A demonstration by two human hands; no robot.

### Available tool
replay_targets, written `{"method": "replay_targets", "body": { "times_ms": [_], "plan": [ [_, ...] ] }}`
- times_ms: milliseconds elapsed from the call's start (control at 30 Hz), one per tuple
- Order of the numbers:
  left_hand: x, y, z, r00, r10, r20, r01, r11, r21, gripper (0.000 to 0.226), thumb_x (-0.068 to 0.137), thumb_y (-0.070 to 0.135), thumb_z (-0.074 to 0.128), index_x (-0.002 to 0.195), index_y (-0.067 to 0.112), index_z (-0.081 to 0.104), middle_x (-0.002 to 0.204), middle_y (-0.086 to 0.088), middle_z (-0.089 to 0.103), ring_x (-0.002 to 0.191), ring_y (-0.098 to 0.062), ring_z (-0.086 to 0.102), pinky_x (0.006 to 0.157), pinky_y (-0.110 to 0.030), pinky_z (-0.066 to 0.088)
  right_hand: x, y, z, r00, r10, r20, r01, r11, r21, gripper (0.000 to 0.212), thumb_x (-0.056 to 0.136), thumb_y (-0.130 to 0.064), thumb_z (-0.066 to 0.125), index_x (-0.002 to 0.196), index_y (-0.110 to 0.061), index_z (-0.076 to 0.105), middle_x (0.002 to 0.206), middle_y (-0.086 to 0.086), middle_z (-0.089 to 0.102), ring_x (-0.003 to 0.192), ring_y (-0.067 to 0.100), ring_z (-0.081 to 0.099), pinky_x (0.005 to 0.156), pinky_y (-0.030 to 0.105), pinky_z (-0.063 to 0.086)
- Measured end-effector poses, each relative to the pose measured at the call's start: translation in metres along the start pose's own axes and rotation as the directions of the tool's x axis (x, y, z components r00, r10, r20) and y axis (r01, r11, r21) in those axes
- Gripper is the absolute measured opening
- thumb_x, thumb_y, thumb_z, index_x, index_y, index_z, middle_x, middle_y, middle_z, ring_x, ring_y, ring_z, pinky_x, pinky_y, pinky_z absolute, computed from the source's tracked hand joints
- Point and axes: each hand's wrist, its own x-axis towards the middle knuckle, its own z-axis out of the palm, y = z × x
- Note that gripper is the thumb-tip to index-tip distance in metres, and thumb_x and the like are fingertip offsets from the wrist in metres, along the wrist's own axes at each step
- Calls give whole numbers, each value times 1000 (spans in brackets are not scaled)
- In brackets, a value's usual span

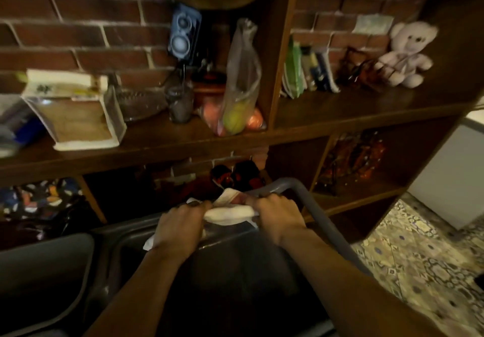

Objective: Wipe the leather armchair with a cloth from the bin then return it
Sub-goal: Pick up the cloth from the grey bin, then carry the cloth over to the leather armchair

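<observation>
Now both hands, left hand (180, 221) and right hand (277, 213), clench white cloth (230, 212) over armchair (235, 271); cluttered shelf (340, 116) close behind.

Wooden shelf unit (262, 137) stands against a red brick wall (78, 22). Upper shelf, 10 to 12 o'clock: clear box with paper label (76, 111), glass jar (180, 106), blue speaker (184, 35) behind it, plastic bag of fruit (239, 96) against the upright; right compartment, 1 to 2 o'clock, holds a row of books (309, 72) and a pale teddy bear (406, 54) seated at the far end. Patterned tile floor (424, 253) shows at 4 o'clock.
</observation>
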Motion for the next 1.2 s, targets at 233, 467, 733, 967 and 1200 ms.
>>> {"method": "replay_targets", "body": {
  "times_ms": [233,467,733,967,1200],
  "plan": [
    [2,25,-93,973,58,-222,-46,997,60,52,94,19,56,140,41,46,125,0,66,107,-26,66,82,-42,55,-19,3,-101,980,14,-200,-21,999,-35,43,93,-28,63,135,-34,52,128,4,57,111,33,61,85,44,51],
    [-2,55,-160,917,149,-371,-117,987,108,51,92,23,56,138,44,47,126,0,66,107,-28,66,77,-39,49,-53,11,-170,930,40,-364,-58,998,-40,41,89,-27,66,128,-34,56,116,3,55,107,33,60,72,38,39],
    [4,132,-193,822,328,-466,-304,944,128,42,91,18,56,128,38,55,117,1,68,104,-28,67,78,-41,53,-106,65,-208,869,159,-469,-197,980,-33,38,95,-32,62,132,-35,55,117,3,55,110,33,58,75,42,45],
    [16,226,-184,761,472,-446,-478,872,107,34,91,17,53,119,36,53,115,3,67,102,-31,66,71,-41,47,-175,133,-210,796,318,-516,-391,920,-36,43,95,-34,62,137,-36,52,119,3,58,109,31,59,76,41,48],
    [7,351,-163,610,644,-462,-701,710,66,35,95,16,54,123,37,54,110,5,68,96,-24,67,62,-35,37,-278,206,-210,673,495,-550,-603,798,-20,47,92,-38,67,137,-40,51,113,2,61,103,30,62,73,38,49]
  ]
}}
